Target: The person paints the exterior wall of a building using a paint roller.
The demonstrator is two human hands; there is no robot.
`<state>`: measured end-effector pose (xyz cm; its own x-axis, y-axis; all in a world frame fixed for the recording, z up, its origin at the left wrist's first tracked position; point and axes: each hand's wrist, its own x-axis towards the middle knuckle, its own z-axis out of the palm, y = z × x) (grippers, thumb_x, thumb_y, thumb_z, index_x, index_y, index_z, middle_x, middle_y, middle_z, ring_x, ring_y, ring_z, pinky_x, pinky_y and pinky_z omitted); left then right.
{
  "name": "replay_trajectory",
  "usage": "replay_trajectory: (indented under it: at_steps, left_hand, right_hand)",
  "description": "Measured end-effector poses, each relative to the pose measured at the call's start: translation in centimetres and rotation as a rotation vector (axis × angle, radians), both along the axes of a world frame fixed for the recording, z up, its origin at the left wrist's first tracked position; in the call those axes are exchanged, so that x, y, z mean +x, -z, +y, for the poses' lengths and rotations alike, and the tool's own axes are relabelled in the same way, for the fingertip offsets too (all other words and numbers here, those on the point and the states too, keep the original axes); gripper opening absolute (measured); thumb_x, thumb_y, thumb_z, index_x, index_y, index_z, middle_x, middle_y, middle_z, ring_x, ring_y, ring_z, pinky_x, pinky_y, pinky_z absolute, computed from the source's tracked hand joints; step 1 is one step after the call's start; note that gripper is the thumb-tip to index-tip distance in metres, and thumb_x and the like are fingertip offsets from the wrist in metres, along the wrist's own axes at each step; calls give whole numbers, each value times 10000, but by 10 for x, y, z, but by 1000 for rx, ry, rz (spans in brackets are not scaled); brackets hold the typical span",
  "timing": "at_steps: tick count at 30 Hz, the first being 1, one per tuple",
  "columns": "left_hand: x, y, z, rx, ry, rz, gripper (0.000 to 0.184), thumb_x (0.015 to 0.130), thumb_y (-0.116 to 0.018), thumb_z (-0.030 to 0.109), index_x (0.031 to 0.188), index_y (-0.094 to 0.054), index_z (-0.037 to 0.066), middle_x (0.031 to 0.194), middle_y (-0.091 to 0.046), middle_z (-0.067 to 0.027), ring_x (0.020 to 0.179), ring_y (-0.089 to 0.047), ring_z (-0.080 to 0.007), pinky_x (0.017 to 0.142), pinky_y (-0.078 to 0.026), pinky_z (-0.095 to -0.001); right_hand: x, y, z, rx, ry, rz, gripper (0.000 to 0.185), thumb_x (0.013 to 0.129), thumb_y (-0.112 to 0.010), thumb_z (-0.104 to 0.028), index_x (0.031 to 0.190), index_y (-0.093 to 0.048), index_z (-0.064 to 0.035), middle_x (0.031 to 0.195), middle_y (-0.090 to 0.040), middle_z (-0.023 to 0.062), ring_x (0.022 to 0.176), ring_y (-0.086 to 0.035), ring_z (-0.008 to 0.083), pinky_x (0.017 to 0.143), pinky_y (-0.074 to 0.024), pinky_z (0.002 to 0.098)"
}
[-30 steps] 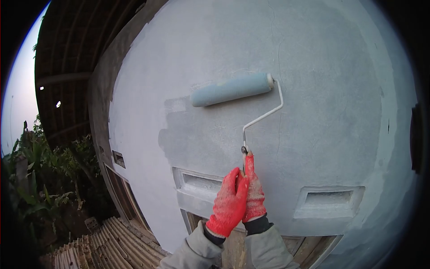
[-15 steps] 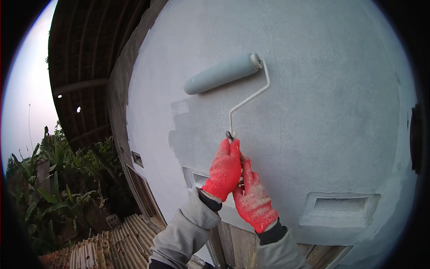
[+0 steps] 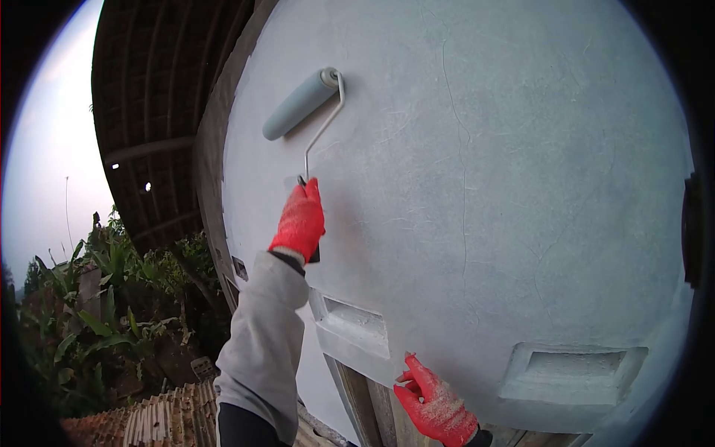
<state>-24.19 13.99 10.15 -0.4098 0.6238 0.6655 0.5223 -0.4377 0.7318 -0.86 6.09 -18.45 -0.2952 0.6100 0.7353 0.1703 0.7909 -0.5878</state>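
Observation:
My left hand (image 3: 298,221), in a red work glove, is wrapped round the handle of a paint roller (image 3: 302,106). The roller's grey-blue sleeve lies slanted at the upper left of the wall, at the end of a bent white wire frame. Around it spreads the plastered wall (image 3: 536,194), pale at the left and greyer to the right. Low in the view, apart from the roller, my right hand (image 3: 438,406) in a matching glove hangs near the wall with its fingers loosely apart, holding nothing.
Two recessed vents (image 3: 350,326) (image 3: 573,372) sit low in the wall, above wooden boards (image 3: 365,402). A tiled roof overhang (image 3: 160,89) hangs at the upper left. Below it are plants (image 3: 112,313) and corrugated roofing (image 3: 149,417). A dark object (image 3: 693,231) stands at the right edge.
The roller has moved up and left with my left hand. My right hand has come away from the handle and dropped lower. The wet-looking grey area has grown towards the left.

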Motion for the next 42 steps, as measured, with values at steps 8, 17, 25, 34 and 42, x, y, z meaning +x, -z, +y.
replay_trajectory:
  at_steps: [8,17,25,34,42]
  left_hand:
    - [-8,29,-23,-83,-51,18,465,989,-429,488,921,-516,36,702,-533,-79,580,-563,-224,538,-493,-359]
    - [4,66,-26,-103,-65,-58,401,990,-473,443,843,-487,70,579,-435,-1,456,-444,-130,438,-424,-299]
    - [-14,42,-17,-125,-142,28,499,979,-440,508,934,-523,18,741,-549,-101,518,-552,-230,523,-490,-358]
    - [-47,141,22,-47,-167,107,434,987,-464,458,908,-524,36,647,-499,-52,477,-497,-181,473,-443,-336]
    - [-53,90,13,12,-218,231,520,981,-431,510,1006,-552,5,827,-600,-224,793,-581,-428,720,-468,-472]
  right_hand:
    - [-11,3,-22,665,969,-533,467,936,-606,-361,1378,-533,-231,752,-610,19,586,-573,183,533,-493,313]
    - [13,22,-19,461,591,-440,420,936,-611,-351,1336,-569,-230,868,-676,36,701,-645,191,623,-527,302]
    - [6,40,-26,834,950,-629,349,978,-528,-357,1302,-586,-242,742,-613,19,512,-528,159,431,-432,302]
    - [-7,75,3,945,997,-754,479,1016,-322,-511,1452,-420,-338,532,-231,-10,359,-215,85,315,-211,266]
    - [-27,83,13,1051,940,-730,455,1030,-333,-444,1451,-426,-297,562,-289,-23,355,-214,87,310,-222,265]
